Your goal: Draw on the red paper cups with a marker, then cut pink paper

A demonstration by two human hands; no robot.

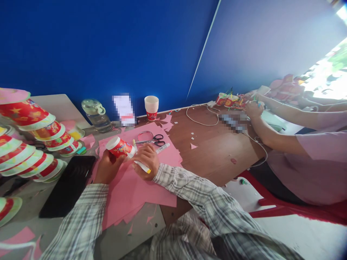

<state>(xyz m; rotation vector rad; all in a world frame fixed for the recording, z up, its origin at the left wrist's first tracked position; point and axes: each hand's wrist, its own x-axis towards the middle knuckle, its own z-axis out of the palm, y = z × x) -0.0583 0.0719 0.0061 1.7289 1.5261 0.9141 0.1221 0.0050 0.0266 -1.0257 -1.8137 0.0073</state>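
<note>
My left hand [107, 168] is wrapped round a red and white paper cup [120, 147] that lies on its side above sheets of pink paper [130, 187]. My right hand [148, 160] is closed on a white stick with a yellow end [143, 167], likely a glue stick, held against the cup's mouth. Black-handled scissors [154, 140] lie on the pink paper just beyond my hands, and a white marker-like tube [162, 147] lies beside them. Both my sleeves are grey plaid.
Stacks of red and white cups [32, 144] lean at the left, beside a black phone [69, 186]. A water bottle [96, 115] and an upright cup [151, 107] stand by the blue wall. At the right, another person's hands [253, 108] work on decorated cups [229, 100]; white cable [202, 121] crosses the brown table [217, 151].
</note>
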